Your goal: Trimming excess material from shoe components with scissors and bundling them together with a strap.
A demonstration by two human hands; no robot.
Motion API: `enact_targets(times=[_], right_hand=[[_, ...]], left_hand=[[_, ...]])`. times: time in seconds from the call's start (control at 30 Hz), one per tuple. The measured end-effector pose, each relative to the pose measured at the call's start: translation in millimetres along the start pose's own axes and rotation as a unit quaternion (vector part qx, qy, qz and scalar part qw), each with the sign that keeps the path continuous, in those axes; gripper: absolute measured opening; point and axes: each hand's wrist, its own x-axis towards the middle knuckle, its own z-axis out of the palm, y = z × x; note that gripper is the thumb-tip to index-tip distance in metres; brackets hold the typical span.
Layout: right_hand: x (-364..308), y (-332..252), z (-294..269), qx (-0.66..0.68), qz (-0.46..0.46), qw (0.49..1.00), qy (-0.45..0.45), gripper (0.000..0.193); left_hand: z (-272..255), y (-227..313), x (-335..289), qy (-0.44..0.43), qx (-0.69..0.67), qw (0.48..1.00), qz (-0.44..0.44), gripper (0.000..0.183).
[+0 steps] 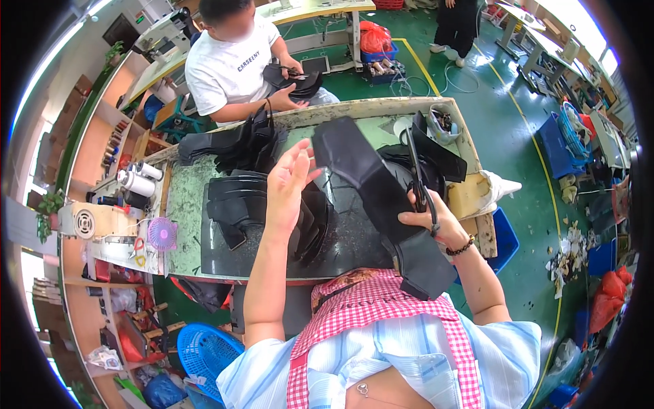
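In front of me, above the table, hangs a long black leather-like piece (371, 184) with a wide far end. My right hand (439, 221) grips it near its middle, and a pair of black scissors (417, 167) is in the same hand, blades pointing away from me. My left hand (291, 187) is raised at the piece's far left edge, fingers apart; whether they touch it is hard to tell. Beneath and left of that hand lie stacked black pieces (235, 208) on a dark board (347, 242). A further pile of black pieces (439, 153) sits at the right.
Across the table (180, 225), a co-worker (235, 68) handles black pieces with scissors. More black pieces (238, 140) are heaped at the far edge. A purple fan (162, 234) and thread cones (133, 183) stand left. A blue basket (208, 358) is below left.
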Motion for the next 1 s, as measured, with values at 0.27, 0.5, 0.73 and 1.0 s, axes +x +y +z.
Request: enact_targets(times=[0.27, 0.5, 0.73, 1.0], right_hand=[[3, 3, -1, 0.007, 0.021, 0.999, -0.026, 0.035], [-11, -22, 3, -0.062, -0.099, 0.993, 0.032, 0.048], [-43, -19, 45, 0.194, 0.052, 0.887, -0.416, 0.077], [-44, -21, 42, 0.254, 0.121, 0.869, -0.407, 0.081]], left_hand=[[-7, 0, -7, -0.036, -0.135, 0.988, -0.071, 0.018], [4, -9, -21, 0.025, -0.290, 0.951, -0.107, 0.014], [23, -8, -28, -0.006, -0.342, 0.935, -0.098, 0.024], [34, 1, -42, -0.007, -0.336, 0.936, -0.106, 0.022]])
